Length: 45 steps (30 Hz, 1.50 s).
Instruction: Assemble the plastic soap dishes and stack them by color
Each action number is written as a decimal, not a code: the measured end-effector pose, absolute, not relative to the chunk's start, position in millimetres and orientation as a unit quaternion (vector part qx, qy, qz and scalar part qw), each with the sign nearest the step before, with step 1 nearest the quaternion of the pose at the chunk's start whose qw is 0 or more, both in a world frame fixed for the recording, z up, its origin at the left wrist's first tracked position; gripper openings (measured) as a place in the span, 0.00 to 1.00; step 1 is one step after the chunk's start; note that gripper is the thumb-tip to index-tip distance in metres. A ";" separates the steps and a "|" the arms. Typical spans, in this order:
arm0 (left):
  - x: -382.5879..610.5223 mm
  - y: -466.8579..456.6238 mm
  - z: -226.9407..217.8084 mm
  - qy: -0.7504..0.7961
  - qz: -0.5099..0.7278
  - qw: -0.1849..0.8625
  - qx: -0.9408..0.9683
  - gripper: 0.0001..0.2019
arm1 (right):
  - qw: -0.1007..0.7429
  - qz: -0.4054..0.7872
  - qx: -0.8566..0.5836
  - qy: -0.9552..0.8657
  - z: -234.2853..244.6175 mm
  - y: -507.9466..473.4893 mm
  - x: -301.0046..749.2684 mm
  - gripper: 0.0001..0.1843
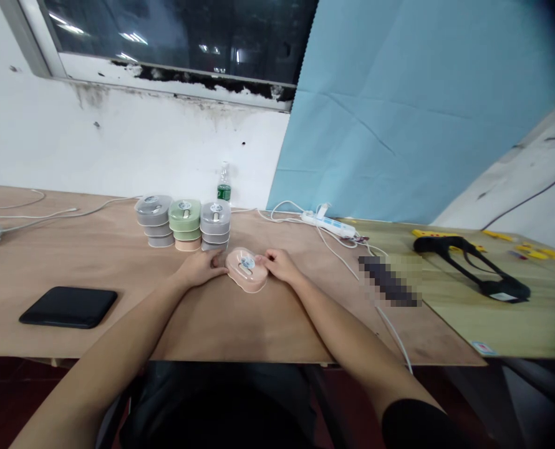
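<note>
A pink oval box with a clear lid (246, 269) lies on the wooden table (118, 262) in front of me. My left hand (202, 267) rests against its left side, fingers curled onto the edge. My right hand (280, 263) grips its right end with bent fingers. Just behind stand three short stacks of similar boxes: a grey stack (154, 219), a green and pink stack (185, 224) and another grey stack (215, 226).
A black pad (68, 306) lies at the left front. White cables (48, 215) run along the back left. A small bottle (224, 184) stands by the wall. To the right lie a power strip (328, 224), a black strap device (474, 265) and yellow pieces (534, 251).
</note>
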<state>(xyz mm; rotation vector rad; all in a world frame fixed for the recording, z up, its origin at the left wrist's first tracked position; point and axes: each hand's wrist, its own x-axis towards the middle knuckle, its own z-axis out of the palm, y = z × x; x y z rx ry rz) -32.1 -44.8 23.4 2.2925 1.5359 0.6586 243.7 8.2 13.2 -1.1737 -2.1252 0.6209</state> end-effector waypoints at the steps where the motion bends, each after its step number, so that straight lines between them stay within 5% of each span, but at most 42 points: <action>1: -32.4 -43.7 21.8 0.543 0.233 0.147 0.793 0.29 | 0.303 0.233 -0.446 -0.810 12.7 9.1 244.3 0.26; 10: -25.2 -51.3 30.3 0.486 0.236 0.158 0.827 0.17 | 0.261 0.248 -0.442 -0.822 10.1 10.4 240.9 0.27; 21: -18.1 -54.4 24.6 0.448 0.219 0.161 0.852 0.34 | 0.302 0.158 -0.570 -0.748 8.9 19.4 248.5 0.31; 29: -27.4 -48.5 25.3 0.484 0.189 0.125 0.845 0.25 | 0.302 0.139 -0.528 -0.782 7.1 18.0 246.4 0.29; 34: -34.9 -43.2 22.0 0.495 0.189 0.110 0.841 0.27 | 0.315 0.186 -0.465 -0.806 8.0 16.2 244.7 0.22; 45: -35.3 -43.8 23.8 0.484 0.176 0.098 0.851 0.27 | 0.265 0.219 -0.437 -0.832 13.1 11.0 244.6 0.23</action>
